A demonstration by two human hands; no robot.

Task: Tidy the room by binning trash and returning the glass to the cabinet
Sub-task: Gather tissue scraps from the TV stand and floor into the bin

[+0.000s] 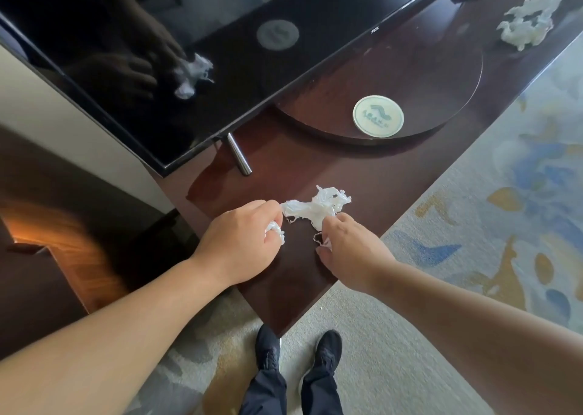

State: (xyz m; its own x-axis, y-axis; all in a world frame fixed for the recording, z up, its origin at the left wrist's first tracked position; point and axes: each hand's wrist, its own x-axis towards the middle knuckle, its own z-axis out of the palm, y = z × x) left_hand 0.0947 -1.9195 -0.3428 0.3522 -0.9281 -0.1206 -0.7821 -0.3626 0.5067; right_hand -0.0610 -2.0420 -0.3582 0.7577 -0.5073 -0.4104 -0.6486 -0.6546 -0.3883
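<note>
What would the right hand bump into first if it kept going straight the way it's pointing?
The crumpled white tissue right ahead; the right hand seems to be touching it with its fingertips. Past that, probably the TV's metal foot, though depth is hard to judge.

White crumpled tissue [315, 208] lies on the dark reddish-brown worktop [284, 168]. The round coaster [378, 116] is pale cream with a green emblem. The carpet [504, 168] is grey, patterned blue and ochre. The shoes [328, 348] are black.
</note>
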